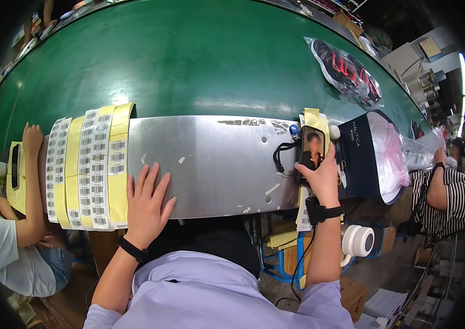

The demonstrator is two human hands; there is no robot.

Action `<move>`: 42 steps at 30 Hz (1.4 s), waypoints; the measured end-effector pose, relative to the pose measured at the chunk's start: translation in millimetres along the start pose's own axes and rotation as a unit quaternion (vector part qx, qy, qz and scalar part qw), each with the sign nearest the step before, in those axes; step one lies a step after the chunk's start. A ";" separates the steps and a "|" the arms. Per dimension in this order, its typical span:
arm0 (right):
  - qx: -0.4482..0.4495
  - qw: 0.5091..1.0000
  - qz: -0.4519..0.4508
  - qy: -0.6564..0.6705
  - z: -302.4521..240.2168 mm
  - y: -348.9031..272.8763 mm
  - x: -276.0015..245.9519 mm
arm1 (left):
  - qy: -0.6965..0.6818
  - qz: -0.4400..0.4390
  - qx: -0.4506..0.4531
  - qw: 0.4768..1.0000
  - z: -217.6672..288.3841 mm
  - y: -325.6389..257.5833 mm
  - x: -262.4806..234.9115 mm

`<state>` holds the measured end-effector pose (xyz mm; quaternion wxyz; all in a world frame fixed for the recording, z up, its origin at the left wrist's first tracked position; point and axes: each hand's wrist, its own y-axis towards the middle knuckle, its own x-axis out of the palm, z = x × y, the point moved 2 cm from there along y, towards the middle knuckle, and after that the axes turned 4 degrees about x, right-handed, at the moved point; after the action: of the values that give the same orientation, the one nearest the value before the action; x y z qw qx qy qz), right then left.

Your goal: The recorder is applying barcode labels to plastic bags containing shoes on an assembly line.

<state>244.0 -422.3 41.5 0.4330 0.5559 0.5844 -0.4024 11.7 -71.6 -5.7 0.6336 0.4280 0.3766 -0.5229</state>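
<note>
My left hand point(149, 205) lies flat on the bare metal plate point(205, 164), fingers spread and nothing in them. Just left of it, strips of barcode labels point(94, 164) on yellow and white backing drape over the plate's left end. At the plate's right end my right hand point(323, 174) grips a smartphone point(313, 143) by its lower part, thumb at the left edge and fingers along the right. The lit screen shows a person. Under the phone are more yellow label sheets point(311, 117). A black cord loop point(279, 157) lies beside it.
A green conveyor belt point(188, 60) runs beyond the plate, carrying bagged black-and-red shoes point(347, 74). Right of the phone are a dark box lid point(359, 156) and clear plastic bags point(391, 159). A white mug point(357, 241) is below. People sit at left point(18, 252) and right point(446, 203).
</note>
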 end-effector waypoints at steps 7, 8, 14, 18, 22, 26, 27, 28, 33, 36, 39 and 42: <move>0.028 0.999 -0.037 -0.023 -9.9 3.1 -3.4 | 0.001 0.001 -0.001 1.000 0.1 -0.2 -0.3; 0.016 0.999 -0.037 -0.003 -8.0 2.4 0.7 | 0.002 0.001 -0.002 1.000 0.3 0.0 -0.8; 0.018 1.000 -0.023 -0.002 -19.7 -5.8 11.0 | 0.008 0.007 0.000 1.000 -1.4 -1.0 1.0; 0.059 0.997 -0.032 0.046 -31.6 -3.4 5.8 | 0.003 0.007 0.003 1.000 0.1 0.4 0.1; 0.020 0.999 -0.003 0.024 -37.2 -7.1 11.7 | 0.004 -0.001 0.000 1.000 0.8 0.9 -1.7; -0.038 0.998 0.033 0.034 -23.9 -14.2 11.4 | 0.006 0.002 0.006 1.000 2.7 2.0 -0.9; -0.055 0.997 0.035 0.039 -18.8 -16.3 8.1 | 0.007 0.002 0.006 1.000 3.2 1.7 -0.9; -0.071 0.996 0.037 0.045 -13.8 -18.5 2.7 | 0.007 0.003 0.007 1.000 3.6 1.8 -0.5; 0.078 0.980 0.120 0.135 42.1 -34.0 -53.0 | 0.015 -0.007 0.005 1.000 3.5 1.2 1.8; 0.084 0.988 0.098 0.082 86.8 -52.2 -43.0 | 0.013 -0.016 0.007 1.000 3.8 1.6 2.5; 0.093 0.993 0.046 0.059 90.2 -66.8 -28.5 | -0.023 -0.028 -0.003 0.999 7.9 5.4 -4.2; 0.061 0.997 0.050 0.012 71.2 -73.2 -22.7 | -0.103 -0.023 0.024 0.994 27.0 17.7 -10.9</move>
<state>175.3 -501.2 41.0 0.4111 0.6141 0.5357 -0.4086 28.0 -91.6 16.4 0.6463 0.3781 0.3061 -0.5879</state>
